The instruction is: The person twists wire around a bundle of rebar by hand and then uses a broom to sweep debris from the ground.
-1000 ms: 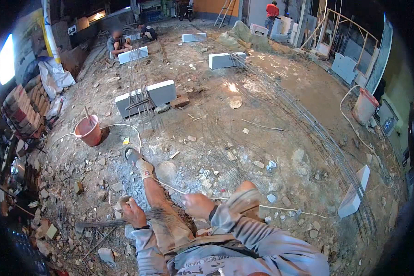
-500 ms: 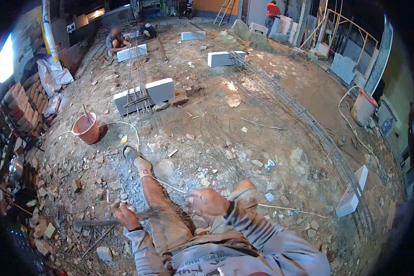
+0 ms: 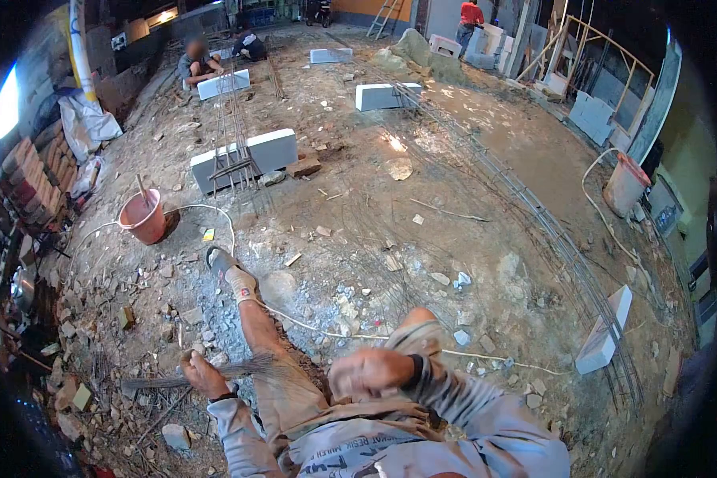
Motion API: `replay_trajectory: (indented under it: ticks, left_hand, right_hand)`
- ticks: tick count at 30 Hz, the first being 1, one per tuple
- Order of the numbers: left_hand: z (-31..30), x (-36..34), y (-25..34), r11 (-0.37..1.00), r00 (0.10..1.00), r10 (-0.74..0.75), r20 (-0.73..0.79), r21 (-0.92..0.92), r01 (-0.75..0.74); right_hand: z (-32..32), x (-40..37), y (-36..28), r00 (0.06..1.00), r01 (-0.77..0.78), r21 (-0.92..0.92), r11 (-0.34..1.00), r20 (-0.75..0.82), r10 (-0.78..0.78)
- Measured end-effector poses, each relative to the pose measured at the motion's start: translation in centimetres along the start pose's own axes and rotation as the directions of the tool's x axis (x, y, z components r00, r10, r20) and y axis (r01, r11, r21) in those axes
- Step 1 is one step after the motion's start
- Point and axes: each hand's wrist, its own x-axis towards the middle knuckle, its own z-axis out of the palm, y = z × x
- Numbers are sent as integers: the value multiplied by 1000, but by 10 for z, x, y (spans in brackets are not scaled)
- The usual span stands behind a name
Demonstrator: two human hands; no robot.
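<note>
Steel wire bundle (image 3: pixel 247 369) lies across the lap and the rubble, with the left hand (image 3: pixel 203 374) clamped round it. Right hand (image 3: pixel 366 373) is a closed fist, blurred; can't tell if a strand is in it. Looks like drawing one strand out. Next needs the left to hold firm while the right pulls clear. Beyond: white cord (image 3: pixel 319 328), orange bucket (image 3: pixel 141 217), grey block (image 3: pixel 272 150).

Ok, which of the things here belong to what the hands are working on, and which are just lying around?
In hand:
wire bundle, gripped by the left hand
right hand, blurred, grip unclear

Lying about:
orange bucket
white block
brick stack
rubble
</note>
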Motion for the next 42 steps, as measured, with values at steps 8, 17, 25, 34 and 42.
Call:
replay_trajectory:
  ticks: [8, 17, 25, 34, 42]
  left_hand:
    - [-10, -2, 79, 921, 980, -196, -27, -348, 175]
    - [-30, 20, 71, 907, 965, -250, -85, -370, 202]
    - [-32, 22, 118, 961, 961, -75, -265, -275, -1]
    - [-57, 35, 114, 988, 932, 120, -341, -47, -145]
    - [-86, 80, 14, 987, 946, 51, -319, -126, -96]
  right_hand:
    - [6, 17, 61, 957, -275, -772, 573, -161, 242]
    - [17, -12, -2, 935, 351, -193, 916, 130, -331]
    - [-14, 25, 96, 863, -469, -729, 499, -497, 86]
    - [-5, -5, 19, 925, 190, -134, 973, 357, -132]
    - [-12, -2, 45, 863, -52, -493, 868, -460, -210]
